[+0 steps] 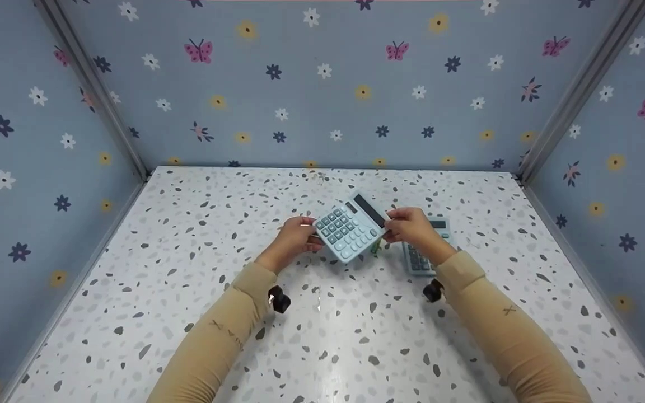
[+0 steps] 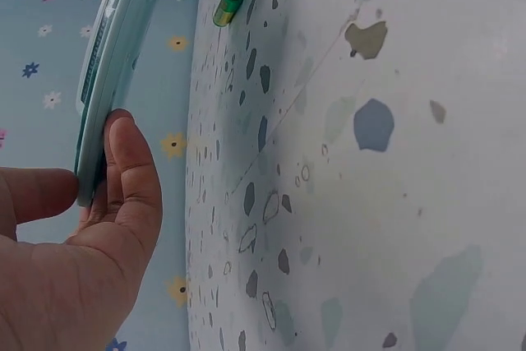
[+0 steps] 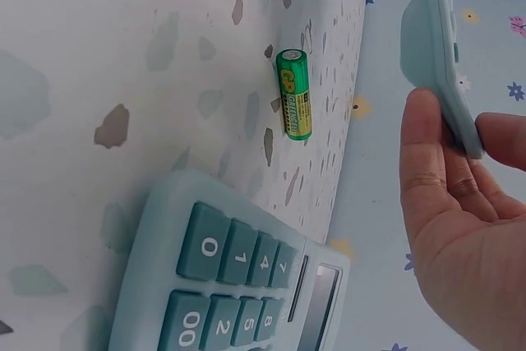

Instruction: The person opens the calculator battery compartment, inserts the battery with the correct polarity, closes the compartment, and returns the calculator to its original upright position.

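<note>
A pale blue calculator [image 1: 350, 226] is held up over the table, keys facing up and turned at a slant. My left hand [image 1: 295, 239] pinches its left corner, thumb on one face and fingers under the other, as the left wrist view shows. On the opposite side my right hand [image 1: 412, 228] grips the corner beside the dark display strip. A second pale blue calculator [image 3: 234, 277] lies on the table, partly hidden under my right hand in the head view. Between the two calculators a green GP battery [image 3: 294, 94] rests on the tabletop.
The white speckled table [image 1: 188, 268] is bounded by blue flowered panels [image 1: 322, 84] at the back and both sides. Grey metal posts [image 1: 585, 84] stand at the back corners. A small black device [image 1: 279, 299] sits at each sleeve cuff.
</note>
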Tool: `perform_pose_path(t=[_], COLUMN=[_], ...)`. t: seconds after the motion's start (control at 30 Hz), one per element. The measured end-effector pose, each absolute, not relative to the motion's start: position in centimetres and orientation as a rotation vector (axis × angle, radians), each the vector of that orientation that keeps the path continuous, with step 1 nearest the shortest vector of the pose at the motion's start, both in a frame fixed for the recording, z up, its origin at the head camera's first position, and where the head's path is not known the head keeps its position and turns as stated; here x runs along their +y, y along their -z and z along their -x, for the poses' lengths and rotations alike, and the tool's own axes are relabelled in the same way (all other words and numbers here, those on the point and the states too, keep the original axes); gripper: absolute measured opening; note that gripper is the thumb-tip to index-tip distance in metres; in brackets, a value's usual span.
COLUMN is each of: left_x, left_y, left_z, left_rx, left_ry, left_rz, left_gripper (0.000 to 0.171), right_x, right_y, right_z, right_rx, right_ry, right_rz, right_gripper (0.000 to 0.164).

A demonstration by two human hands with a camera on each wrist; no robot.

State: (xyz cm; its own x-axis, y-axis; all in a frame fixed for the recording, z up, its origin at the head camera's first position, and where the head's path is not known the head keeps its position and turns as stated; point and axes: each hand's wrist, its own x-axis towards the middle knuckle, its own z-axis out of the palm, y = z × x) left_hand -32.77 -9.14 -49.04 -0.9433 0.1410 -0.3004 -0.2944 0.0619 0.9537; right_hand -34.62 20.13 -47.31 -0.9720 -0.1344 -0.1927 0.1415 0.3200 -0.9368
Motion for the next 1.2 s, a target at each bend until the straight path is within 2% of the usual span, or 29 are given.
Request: perform_pose_path(t=[0.57, 0.9, 1.2], left_x=[-8.8, -8.4, -8.9], left_y=[49.0, 48.8, 48.4], left_z=[31.5, 30.8, 30.4], left_rx=[2.011, 2.001, 2.083], left_ry=[-1.971, -2.0, -1.915], left_rz=[0.105, 0.041, -0.078], left_gripper=[0.04, 0.036, 0.041], right_x=[20.8, 21.1, 21.5], right_y=[46.4, 46.3, 45.6], right_z=[33.2, 32.8, 32.3], right_rx=[2.367, 2.404, 2.441], right_ry=[1.693, 1.709, 1.719], right_rz=[0.029, 0.056, 0.093], right_gripper=[0.033, 0.039, 0.034])
